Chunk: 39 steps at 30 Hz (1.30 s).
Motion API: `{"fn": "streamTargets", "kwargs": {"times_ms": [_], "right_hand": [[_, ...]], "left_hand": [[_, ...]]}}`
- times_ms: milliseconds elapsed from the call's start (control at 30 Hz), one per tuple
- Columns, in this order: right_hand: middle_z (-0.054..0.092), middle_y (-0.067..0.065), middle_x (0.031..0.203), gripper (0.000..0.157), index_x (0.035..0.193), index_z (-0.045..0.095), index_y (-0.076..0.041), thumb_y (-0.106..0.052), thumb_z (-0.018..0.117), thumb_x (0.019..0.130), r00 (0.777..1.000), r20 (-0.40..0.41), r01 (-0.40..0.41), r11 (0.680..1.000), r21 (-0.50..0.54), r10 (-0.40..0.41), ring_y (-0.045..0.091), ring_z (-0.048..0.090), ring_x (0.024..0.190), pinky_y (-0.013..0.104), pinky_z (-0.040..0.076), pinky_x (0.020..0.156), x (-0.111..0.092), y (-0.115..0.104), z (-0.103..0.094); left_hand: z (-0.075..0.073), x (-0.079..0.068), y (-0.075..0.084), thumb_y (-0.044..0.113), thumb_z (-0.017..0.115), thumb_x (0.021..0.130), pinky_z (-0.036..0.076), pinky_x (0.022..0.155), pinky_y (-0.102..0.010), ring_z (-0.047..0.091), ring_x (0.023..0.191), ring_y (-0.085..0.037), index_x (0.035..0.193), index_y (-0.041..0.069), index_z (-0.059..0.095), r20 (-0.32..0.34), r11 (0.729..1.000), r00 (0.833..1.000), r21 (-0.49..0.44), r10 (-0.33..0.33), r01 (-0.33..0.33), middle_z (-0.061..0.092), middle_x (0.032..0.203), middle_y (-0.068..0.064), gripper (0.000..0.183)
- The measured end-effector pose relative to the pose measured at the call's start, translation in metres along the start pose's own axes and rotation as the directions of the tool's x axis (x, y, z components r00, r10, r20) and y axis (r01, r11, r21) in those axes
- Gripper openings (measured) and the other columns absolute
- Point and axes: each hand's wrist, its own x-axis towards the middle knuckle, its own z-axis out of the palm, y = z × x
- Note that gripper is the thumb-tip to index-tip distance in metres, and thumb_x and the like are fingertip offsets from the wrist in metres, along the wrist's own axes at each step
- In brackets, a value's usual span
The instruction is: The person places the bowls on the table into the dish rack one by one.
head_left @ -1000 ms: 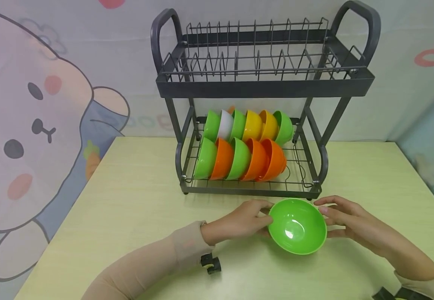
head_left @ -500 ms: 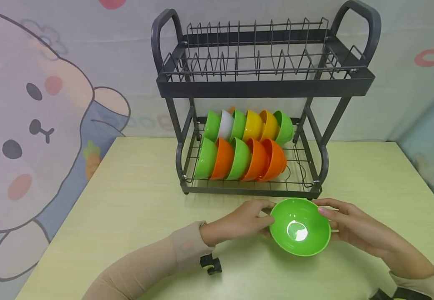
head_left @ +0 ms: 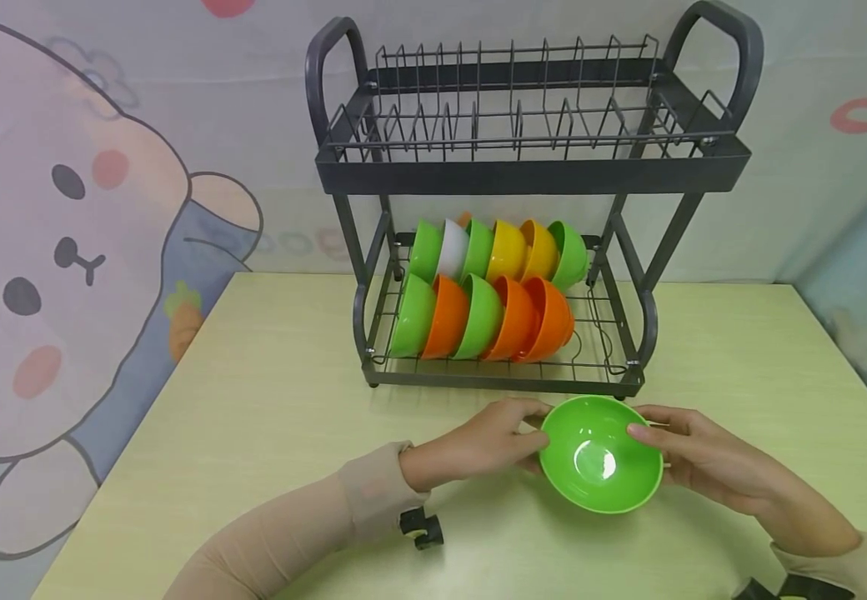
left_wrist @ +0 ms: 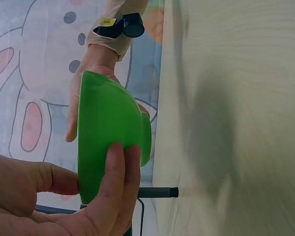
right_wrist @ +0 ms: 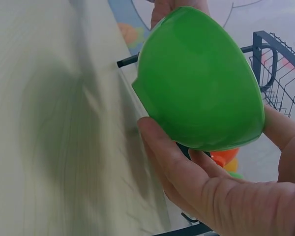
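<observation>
A glossy green bowl (head_left: 600, 467) is held above the table in front of the rack, its inside facing up toward the head camera. My left hand (head_left: 488, 442) pinches its left rim, thumb on the rim and fingers against the outer wall. On the opposite side, my right hand (head_left: 722, 462) grips the bowl, with the thumb over the rim and the fingers underneath. The left wrist view shows the bowl's side (left_wrist: 105, 123) and its foot, apart from the tabletop. In the right wrist view, fingertips (right_wrist: 150, 129) touch the bowl's underside.
Just behind the hands stands a black two-tier dish rack (head_left: 531, 177). Its lower tier bears two rows of tilted bowls: green, white and yellow ones behind, green and orange bowls (head_left: 444, 318) in front. A pale wood-grain table (head_left: 268, 375) lies beneath; a cartoon-printed cloth (head_left: 268, 108) hangs behind.
My right hand has moved in from the right side and its thumb now lies over the rim. The bowl has shifted slightly right, while my left hand has hardly moved.
</observation>
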Motion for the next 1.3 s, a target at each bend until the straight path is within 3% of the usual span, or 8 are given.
{"fn": "streamTargets", "kwargs": {"times_ms": [300,633,767,1000,1300], "right_hand": [[0.058,0.015,0.119,0.036,0.126,0.052,-0.005,-0.006,0.027,0.101,0.991,0.125,0.023,0.994,0.11,-0.037,0.028,0.057,0.105,0.046,0.046,0.091,0.0,-0.002,-0.005],[0.061,0.011,0.114,0.039,0.125,0.054,-0.002,-0.005,0.024,0.101,0.986,0.154,0.039,0.987,0.155,-0.063,0.024,0.059,0.102,0.044,0.047,0.091,0.001,-0.001,-0.005],[0.062,0.009,0.112,0.039,0.125,0.054,-0.002,-0.005,0.024,0.101,0.986,0.149,0.051,0.988,0.149,-0.074,0.023,0.06,0.101,0.044,0.047,0.09,0.002,-0.001,-0.004],[0.062,0.007,0.108,0.038,0.121,0.058,-0.004,-0.008,0.026,0.101,0.993,0.068,0.092,0.993,0.078,-0.097,0.022,0.062,0.095,0.042,0.049,0.087,0.0,-0.01,-0.003],[0.064,0.006,0.105,0.037,0.118,0.058,-0.004,-0.009,0.026,0.102,0.99,0.007,0.137,0.989,0.05,-0.137,0.024,0.062,0.096,0.044,0.048,0.089,-0.004,-0.022,-0.004]], "left_hand": [[-0.001,0.002,0.002,0.002,0.05,0.088,0.055,0.062,-0.02,0.066,0.067,-0.01,0.124,-0.002,0.052,-0.007,0.999,1.0,-0.037,-0.013,0.013,0.058,0.112,-0.008,0.036],[-0.003,0.0,0.004,0.003,0.05,0.089,0.056,0.064,-0.024,0.065,0.069,-0.009,0.124,-0.001,0.053,-0.009,0.999,1.0,-0.049,-0.021,0.021,0.057,0.113,-0.008,0.036],[-0.006,-0.003,0.003,0.009,0.05,0.09,0.055,0.067,-0.023,0.066,0.072,-0.01,0.126,0.002,0.052,-0.017,0.999,1.0,-0.047,-0.02,0.019,0.057,0.113,-0.006,0.036],[-0.019,-0.011,0.002,0.023,0.051,0.095,0.055,0.071,-0.028,0.068,0.075,-0.019,0.132,0.006,0.048,-0.016,0.985,1.0,-0.174,-0.019,0.016,0.056,0.107,-0.005,0.04],[-0.041,-0.034,-0.002,0.028,0.054,0.094,0.053,0.081,-0.031,0.067,0.083,-0.023,0.127,0.011,0.053,-0.098,0.975,0.994,-0.222,-0.048,0.025,0.055,0.115,-0.01,0.037]]}}
